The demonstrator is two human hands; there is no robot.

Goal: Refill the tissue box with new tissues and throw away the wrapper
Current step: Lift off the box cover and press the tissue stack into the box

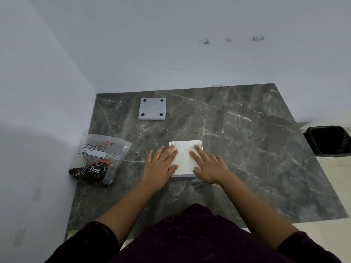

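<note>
At far left the wrapper [98, 160] lies crumpled by the wall, empty-looking and light. My left hand [161, 166] and right hand [209, 166] rest flat and spread on the tissues [184, 158] mid-worktop [247, 149], gripping nothing. The stack looks soft and floppy, so I'd pinch its side edges. The grey box piece [152, 109] sits behind; the bin [328, 140] waits right, with clear room between.

The counter [237, 149] lay bare to the right of the tissue stack [185, 158], open as far as the black bin [328, 140] beyond its edge. On the left the wrapper [100, 160] sat against the wall [47, 92]. The grey lid [152, 109] blocked the far-left corner.
</note>
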